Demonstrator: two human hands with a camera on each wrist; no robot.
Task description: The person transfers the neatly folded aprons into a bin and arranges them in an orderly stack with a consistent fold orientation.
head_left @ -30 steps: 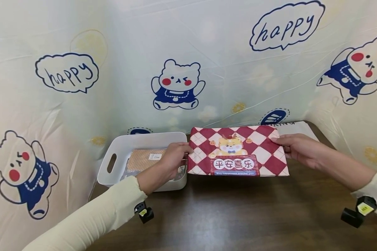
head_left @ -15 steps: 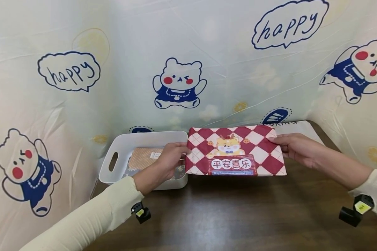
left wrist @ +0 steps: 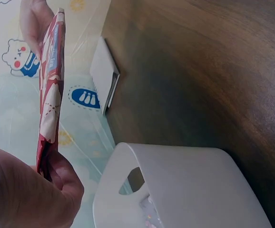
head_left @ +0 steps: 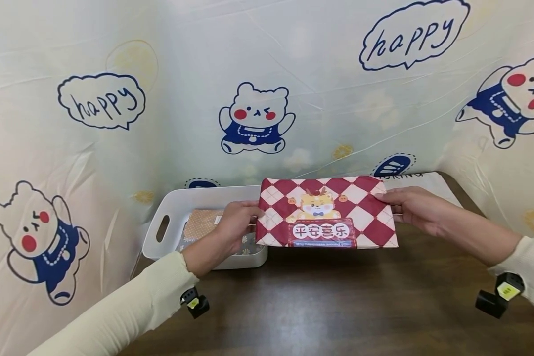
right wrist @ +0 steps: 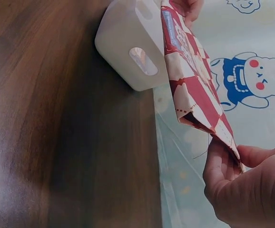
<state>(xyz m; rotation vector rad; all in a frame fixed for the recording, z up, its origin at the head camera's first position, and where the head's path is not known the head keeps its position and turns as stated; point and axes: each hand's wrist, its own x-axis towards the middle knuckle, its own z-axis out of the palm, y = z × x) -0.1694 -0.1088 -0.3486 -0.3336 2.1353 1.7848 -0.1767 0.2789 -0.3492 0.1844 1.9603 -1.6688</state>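
A folded red-and-white checked cloth (head_left: pixel 325 212) with a cartoon dog and lettering is held up above the table, between both hands. My left hand (head_left: pixel 233 227) pinches its left end, thumb on top. At the right end, my right hand (head_left: pixel 420 210) grips the edge between thumb and fingers. Both wrist views show the cloth as a thin, flat, layered bundle clear of the tabletop. Behind the left hand stands a white plastic bin (head_left: pixel 164 198). Inside lie an orange dotted cloth (head_left: pixel 200 222) and a grey-blue flowered cloth (head_left: pixel 249 244), partly covered by the left hand.
The brown wooden table (head_left: pixel 302 306) spreads out in front. A flat white item (head_left: pixel 436 185) with dark print lies at the back right, behind the right hand. A curtain (head_left: pixel 329 74) printed with bears hangs around the back and sides.
Both hands and the checked cloth have shifted slightly left, so the cloth now overlaps the bin's right edge in the head view. The grips look the same.
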